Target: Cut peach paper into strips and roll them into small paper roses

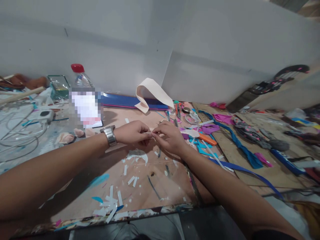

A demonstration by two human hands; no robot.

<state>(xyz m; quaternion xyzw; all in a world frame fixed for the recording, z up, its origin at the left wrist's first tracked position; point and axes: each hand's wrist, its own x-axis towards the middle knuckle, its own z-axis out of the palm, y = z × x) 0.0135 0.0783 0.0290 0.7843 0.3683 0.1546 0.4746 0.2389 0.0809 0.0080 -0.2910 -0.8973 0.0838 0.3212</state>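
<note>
Head-camera view: we pinch a thin white strip (149,133) between our left hand (133,133) and right hand (171,137), the fingertips of both closed on its ends, just above the cluttered worktable (150,181). A metal watch (109,136) sits on the left wrist. White scraps (111,201) litter the near edge. A red-capped bottle (80,78) stands behind, left, and a cream paper loop (151,90) lies beyond.

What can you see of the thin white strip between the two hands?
The thin white strip looks like paper, narrow and flat. It runs roughly level between the left hand and right hand, pinched by both, whose fingertips hide its ends. It is held above the wooden table.
</note>
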